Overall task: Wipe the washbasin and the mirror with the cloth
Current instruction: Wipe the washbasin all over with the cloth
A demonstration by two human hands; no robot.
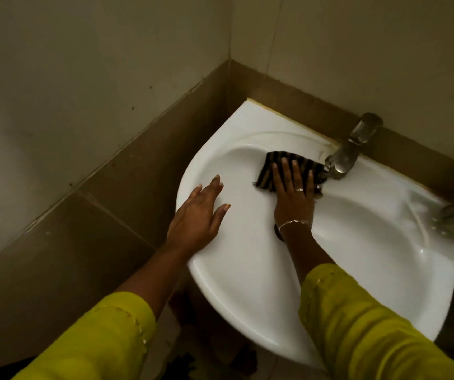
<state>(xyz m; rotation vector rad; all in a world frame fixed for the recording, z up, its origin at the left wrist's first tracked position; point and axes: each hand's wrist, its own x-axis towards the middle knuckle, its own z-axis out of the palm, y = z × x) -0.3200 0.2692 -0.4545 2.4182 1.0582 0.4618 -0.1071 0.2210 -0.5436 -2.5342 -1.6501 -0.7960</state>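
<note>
A: Where is the cloth (284,171) just now?

B: Inside the white washbasin (247,283), on the back slope of the bowl, just left of the metal tap (343,160). It is dark with tan stripes, and its right edge lies under the spout.

A: And the right hand (293,193)?

B: Flat on the cloth, fingers spread and stretched out, pressing it to the bowl rather than gripping it. There is a ring on one finger and a thin bracelet (294,223) at the wrist.

A: The left hand (198,215)?

B: Open and holding nothing, fingers loosely apart, palm resting on the left rim of the washbasin.

A: Anything else in sight?

B: Yellow-green sleeves (357,325) on both forearms, and the drain (278,233) peeks out beside the right wrist
</note>
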